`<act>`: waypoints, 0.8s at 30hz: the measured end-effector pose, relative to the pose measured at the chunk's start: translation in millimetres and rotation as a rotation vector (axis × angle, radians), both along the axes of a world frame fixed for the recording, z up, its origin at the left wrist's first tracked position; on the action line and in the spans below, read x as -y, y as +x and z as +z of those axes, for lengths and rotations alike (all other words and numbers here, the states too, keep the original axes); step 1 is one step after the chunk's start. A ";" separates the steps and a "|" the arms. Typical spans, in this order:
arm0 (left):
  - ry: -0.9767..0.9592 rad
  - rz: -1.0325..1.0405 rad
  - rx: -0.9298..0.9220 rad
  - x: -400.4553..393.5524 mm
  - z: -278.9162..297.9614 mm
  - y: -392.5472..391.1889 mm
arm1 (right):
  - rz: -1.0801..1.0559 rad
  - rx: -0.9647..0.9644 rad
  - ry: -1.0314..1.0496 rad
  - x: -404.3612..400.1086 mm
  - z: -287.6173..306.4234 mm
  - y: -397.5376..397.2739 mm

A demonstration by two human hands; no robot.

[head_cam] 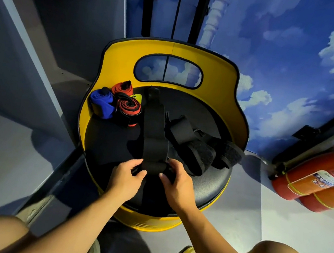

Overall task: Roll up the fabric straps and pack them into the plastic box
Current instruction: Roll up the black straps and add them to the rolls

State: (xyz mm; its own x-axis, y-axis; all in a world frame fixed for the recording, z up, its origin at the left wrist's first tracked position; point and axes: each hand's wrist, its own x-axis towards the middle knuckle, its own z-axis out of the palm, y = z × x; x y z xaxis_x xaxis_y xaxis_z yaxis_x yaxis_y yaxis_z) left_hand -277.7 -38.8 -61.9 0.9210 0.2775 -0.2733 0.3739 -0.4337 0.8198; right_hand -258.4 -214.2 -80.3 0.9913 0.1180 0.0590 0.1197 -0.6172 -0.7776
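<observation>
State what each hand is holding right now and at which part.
Both hands hold the long black strap at its near end, where it is starting to roll: the left hand pinches the left edge, the right hand the right edge.

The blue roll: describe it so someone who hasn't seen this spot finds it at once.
Start at the yellow chair with the round black seat. At the seat's back left edge, against the yellow wall, three rolled straps sit together. The blue roll is the leftmost, beside the two red and black rolls, and the only blue one.
</observation>
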 end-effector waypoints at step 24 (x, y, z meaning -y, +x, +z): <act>0.028 0.215 0.024 8.0 10.1 2.8 | -0.196 -0.039 -0.126 -15.5 9.8 3.2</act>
